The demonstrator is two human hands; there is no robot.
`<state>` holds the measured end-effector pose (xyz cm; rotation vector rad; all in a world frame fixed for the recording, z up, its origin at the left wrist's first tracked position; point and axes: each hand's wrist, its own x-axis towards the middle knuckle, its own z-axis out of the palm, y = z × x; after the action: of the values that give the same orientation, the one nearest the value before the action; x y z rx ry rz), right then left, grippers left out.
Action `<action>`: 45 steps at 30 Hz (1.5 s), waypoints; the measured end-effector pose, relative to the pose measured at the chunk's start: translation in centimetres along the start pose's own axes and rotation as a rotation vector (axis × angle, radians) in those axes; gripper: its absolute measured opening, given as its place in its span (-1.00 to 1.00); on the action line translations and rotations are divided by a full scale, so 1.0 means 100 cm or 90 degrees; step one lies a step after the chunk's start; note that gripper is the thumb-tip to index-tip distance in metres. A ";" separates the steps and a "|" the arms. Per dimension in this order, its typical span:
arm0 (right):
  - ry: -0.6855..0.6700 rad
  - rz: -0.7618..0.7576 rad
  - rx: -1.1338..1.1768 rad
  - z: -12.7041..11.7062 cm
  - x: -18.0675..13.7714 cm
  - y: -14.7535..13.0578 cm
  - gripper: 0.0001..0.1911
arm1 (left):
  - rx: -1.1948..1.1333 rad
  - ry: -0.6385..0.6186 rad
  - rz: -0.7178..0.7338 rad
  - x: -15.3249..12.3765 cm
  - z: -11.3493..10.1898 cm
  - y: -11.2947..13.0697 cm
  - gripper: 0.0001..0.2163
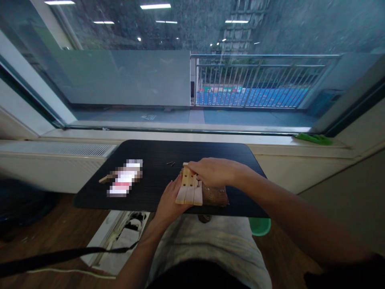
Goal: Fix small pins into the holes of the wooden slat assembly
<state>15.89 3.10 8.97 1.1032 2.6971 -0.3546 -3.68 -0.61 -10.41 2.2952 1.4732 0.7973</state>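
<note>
Here, the right hand (212,171) grips the far end of the pale, holed wooden piece (187,193), over the black table (156,152); the left hand (172,197) lies along its left edge, whether gripping I cannot tell; a brown block (217,196) sits just right.

Indoor room: large window (192,40), radiator (57,166), wood floor (66,228).

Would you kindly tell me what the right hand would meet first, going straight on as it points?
Beyond the wooden piece it touches, the right hand would probably meet the small metal pins first, though its height is unclear.
</note>
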 end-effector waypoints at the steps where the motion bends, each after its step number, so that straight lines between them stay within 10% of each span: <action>1: 0.000 0.001 -0.001 0.000 0.000 0.000 -0.69 | 0.000 0.002 0.002 0.000 0.000 0.000 -0.12; 45: 0.009 0.049 0.037 -0.004 -0.002 -0.003 -0.67 | 0.029 0.000 0.016 0.002 -0.003 0.002 -0.18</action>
<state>15.78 2.83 9.41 1.2264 2.6625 -0.4154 -3.66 -0.54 -10.07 2.3509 1.4793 0.7784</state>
